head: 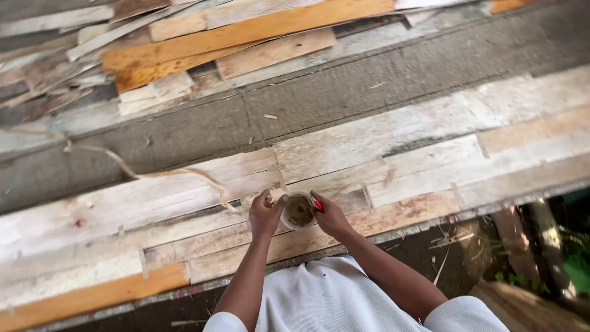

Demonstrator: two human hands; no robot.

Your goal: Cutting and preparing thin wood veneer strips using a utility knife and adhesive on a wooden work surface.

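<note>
Gripping a small white cup (298, 211) at lower centre of the frame, we close our left hand (264, 215) and right hand (330, 216) around its sides over pale planks (393, 144); a red tool (317, 204) sits pinched in the right fingers; loose boards (246, 31) lie across the upper left.

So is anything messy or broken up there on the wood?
A bit. A frayed strip of bark or fibre trails loose across the pale planks, and splinters lie about. Offcut boards are heaped crookedly behind. The small white cup, between the left hand and right hand, looks fine.
</note>
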